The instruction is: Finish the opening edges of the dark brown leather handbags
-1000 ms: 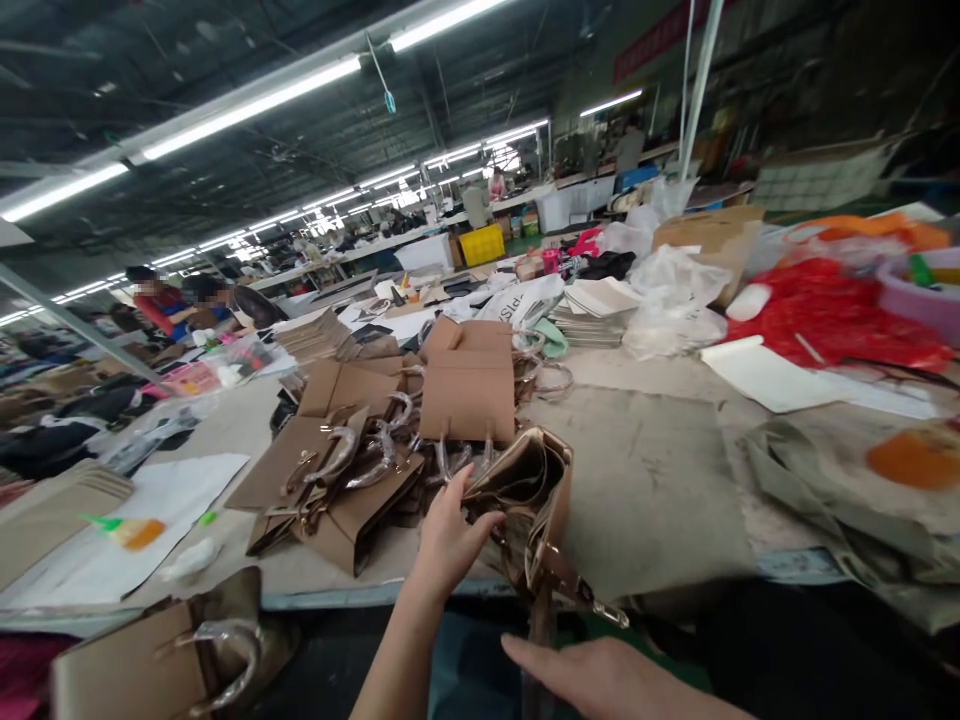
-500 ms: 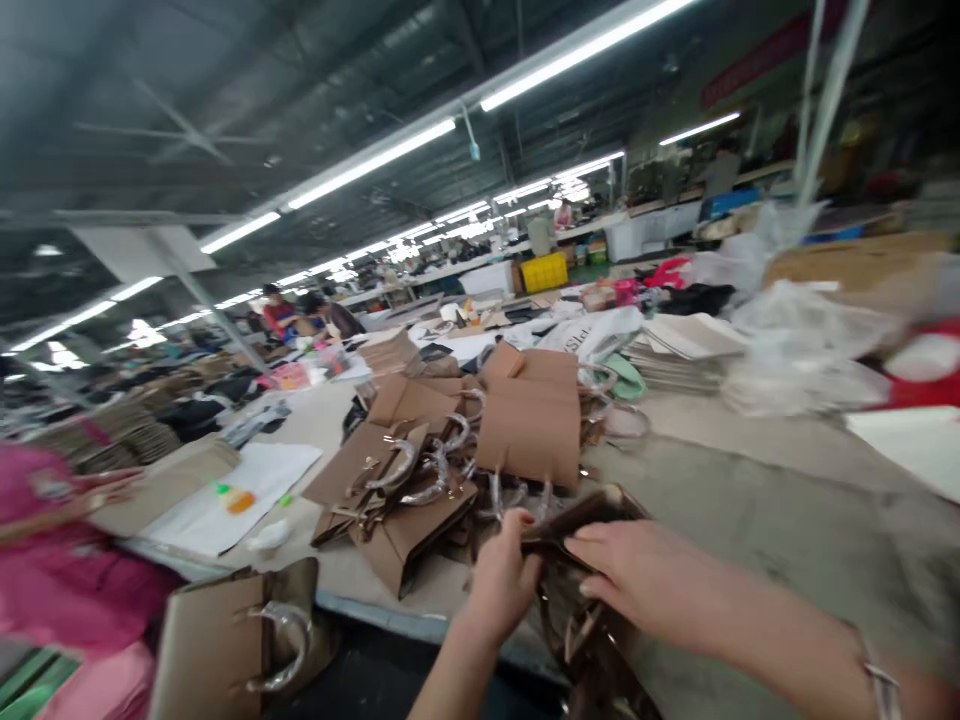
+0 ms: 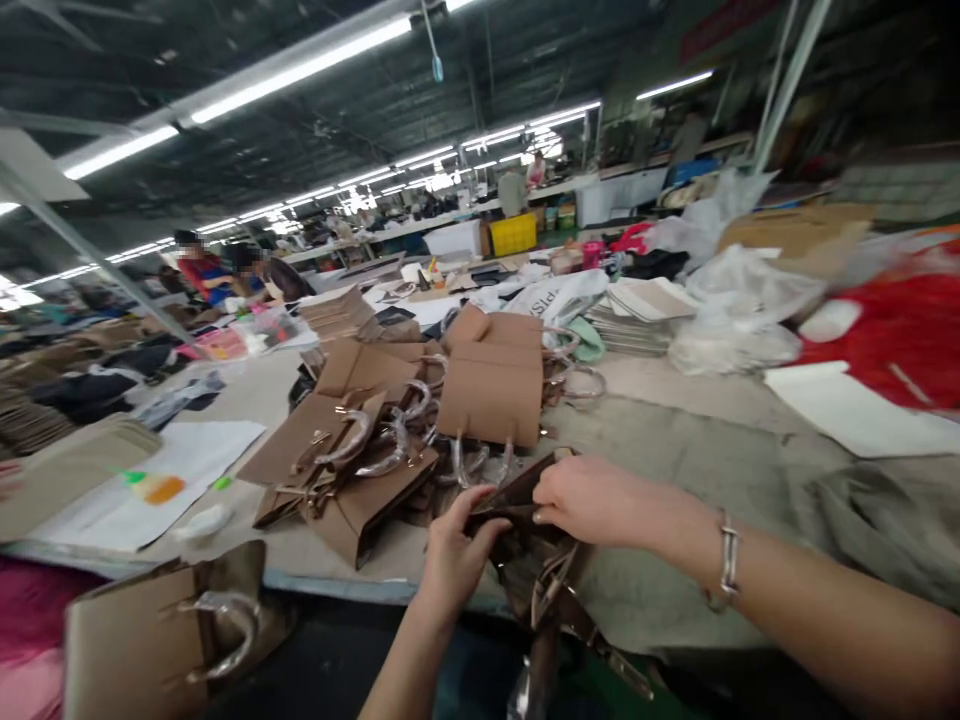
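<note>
A dark brown handbag is held at the table's front edge, its straps and a wrapped handle hanging down. My left hand grips the near left of its top edge, thumb and fingers closed round it. On the other side my right hand, with a metal bracelet at the wrist, has its fingers bent over the bag's rim. Just beyond lies a heap of brown handbags with plastic-wrapped handles. Another brown handbag is at the lower left, below the table edge.
A glue bottle with orange contents lies on white paper at left. Stacked panels, clear plastic bags and a red bag lie to the right. Other people work farther back.
The view has swung right, so the heap and table sit farther left. My right hand has drawn nearer my left along the bag's rim. The co-worker in pink has mostly left view.
</note>
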The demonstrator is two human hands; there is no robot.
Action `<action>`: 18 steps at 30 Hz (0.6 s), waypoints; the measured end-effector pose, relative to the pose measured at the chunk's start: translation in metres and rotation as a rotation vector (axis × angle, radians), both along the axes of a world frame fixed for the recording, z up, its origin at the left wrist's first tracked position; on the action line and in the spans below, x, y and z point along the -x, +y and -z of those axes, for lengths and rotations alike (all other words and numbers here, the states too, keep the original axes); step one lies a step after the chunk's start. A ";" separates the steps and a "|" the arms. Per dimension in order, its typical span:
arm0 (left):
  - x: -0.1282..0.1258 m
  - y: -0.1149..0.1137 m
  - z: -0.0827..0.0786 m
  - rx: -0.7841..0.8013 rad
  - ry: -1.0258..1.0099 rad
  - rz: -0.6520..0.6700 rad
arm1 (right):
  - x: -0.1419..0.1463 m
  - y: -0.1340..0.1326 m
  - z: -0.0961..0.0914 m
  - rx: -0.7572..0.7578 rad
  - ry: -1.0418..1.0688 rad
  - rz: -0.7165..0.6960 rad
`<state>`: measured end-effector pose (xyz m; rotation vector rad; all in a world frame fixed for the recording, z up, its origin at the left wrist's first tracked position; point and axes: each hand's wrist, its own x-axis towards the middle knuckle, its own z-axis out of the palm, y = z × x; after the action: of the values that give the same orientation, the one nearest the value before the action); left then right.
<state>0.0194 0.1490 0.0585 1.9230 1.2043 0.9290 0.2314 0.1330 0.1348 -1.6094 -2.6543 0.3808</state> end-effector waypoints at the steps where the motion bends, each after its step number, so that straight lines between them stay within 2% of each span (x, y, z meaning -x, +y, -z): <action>1: 0.000 0.002 0.001 0.001 -0.013 0.000 | -0.003 0.001 0.000 -0.004 0.010 0.009; 5: 0.002 0.004 0.001 -0.010 -0.023 -0.014 | -0.010 0.003 0.002 -0.059 0.046 0.044; 12: -0.006 0.003 -0.007 -0.034 -0.014 -0.109 | -0.009 0.007 0.001 -0.173 -0.002 0.118; 18: -0.008 0.004 -0.005 -0.061 -0.011 -0.162 | -0.008 0.007 -0.001 -0.213 -0.024 0.165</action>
<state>0.0273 0.1530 0.0636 1.8868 1.3551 1.0699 0.2391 0.1398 0.1355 -1.7552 -2.4540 0.0720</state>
